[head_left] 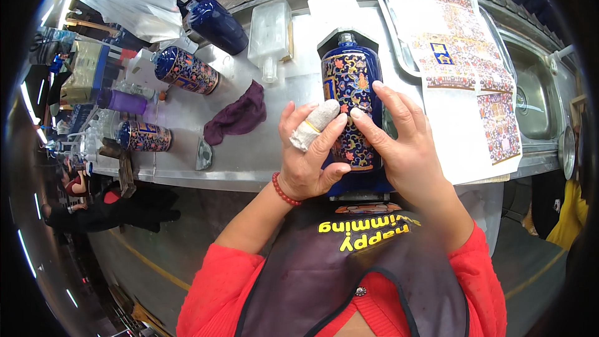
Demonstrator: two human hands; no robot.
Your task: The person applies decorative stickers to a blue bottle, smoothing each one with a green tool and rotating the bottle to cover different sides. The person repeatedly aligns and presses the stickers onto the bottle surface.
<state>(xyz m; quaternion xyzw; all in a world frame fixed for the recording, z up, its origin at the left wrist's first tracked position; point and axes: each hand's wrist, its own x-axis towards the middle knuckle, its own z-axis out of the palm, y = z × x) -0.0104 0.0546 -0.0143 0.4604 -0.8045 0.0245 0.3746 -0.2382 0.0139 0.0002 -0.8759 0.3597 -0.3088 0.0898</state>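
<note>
The left hand (314,150) and right hand (405,140), fingers apart, touched the glossy blue glass bottle (352,81) over the silvery metal counter (249,159); its floral pattern (357,148) seemed placed, smoothing perhaps unfinished. The white paper sheet (449,122) held more.

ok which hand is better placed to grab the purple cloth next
Left hand, probably: it is nearer the purple cloth, while the right hand is at the right of the patterned blue bottle.

A whitish plastic bag (130,9) lies at upper left, a metal sink (535,90) at right
</note>
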